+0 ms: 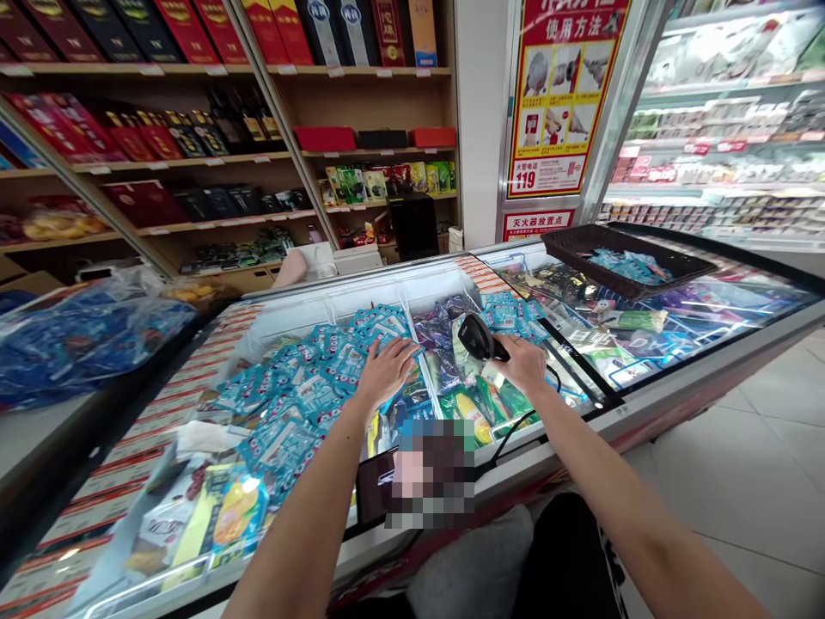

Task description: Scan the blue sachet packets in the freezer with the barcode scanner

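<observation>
My right hand (521, 363) is closed round the handle of a black barcode scanner (475, 335), whose head points left over the chest freezer. A black cable (516, 425) hangs down behind that wrist. My left hand (388, 368) is open, fingers stretched out, over the right edge of a big pile of small blue packets (302, 400). Whether it touches them I cannot tell. More blue packets (509, 314) lie in a smaller heap beyond the scanner. A dark phone-like device (374, 488) rests at the freezer's near edge, partly covered by a blurred patch.
The freezer holds bagged frozen food, with a white wire divider (418, 370) between sections. A brown tray (567, 245) with blue packets sits on its right end. Blue plastic bags (96, 331) lie at left. Shelves (361, 70) of boxes and bottles stand behind.
</observation>
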Available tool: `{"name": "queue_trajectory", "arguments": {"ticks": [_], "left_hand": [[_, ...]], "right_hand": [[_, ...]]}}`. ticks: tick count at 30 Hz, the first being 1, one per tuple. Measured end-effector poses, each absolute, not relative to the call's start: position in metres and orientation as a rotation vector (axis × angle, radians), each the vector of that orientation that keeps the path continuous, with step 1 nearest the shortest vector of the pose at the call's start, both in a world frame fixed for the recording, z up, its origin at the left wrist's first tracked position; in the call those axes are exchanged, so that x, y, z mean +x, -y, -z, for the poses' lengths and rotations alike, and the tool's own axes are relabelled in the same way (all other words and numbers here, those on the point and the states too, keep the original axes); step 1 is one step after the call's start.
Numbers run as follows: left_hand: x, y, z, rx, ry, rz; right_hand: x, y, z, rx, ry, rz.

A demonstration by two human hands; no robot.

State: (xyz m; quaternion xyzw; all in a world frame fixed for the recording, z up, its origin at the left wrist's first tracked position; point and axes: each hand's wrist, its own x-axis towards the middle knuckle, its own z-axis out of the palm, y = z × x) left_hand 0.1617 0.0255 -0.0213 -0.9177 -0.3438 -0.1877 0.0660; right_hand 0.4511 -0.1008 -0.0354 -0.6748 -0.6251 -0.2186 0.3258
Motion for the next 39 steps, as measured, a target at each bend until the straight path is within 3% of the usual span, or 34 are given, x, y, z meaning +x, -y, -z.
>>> {"name": "queue_trajectory", "arguments": {"ticks": [19,30,39], "left_hand": [[0.161,-0.021,0.015,-2.496,1.224,0.458],[0.176,-0.019,0.012,-2.42,1.225,0.436],[0.28,-0.002,0.003,-2.698,1.011,0.659]], "right_hand": [[0.453,0.101,0.026,-1.814,1.497,0.584],[0.458,0.1,-0.005,-2.006,1.127,0.251],[0.489,0.094,-0.02,-1.902,0.936,-0.007]]}}
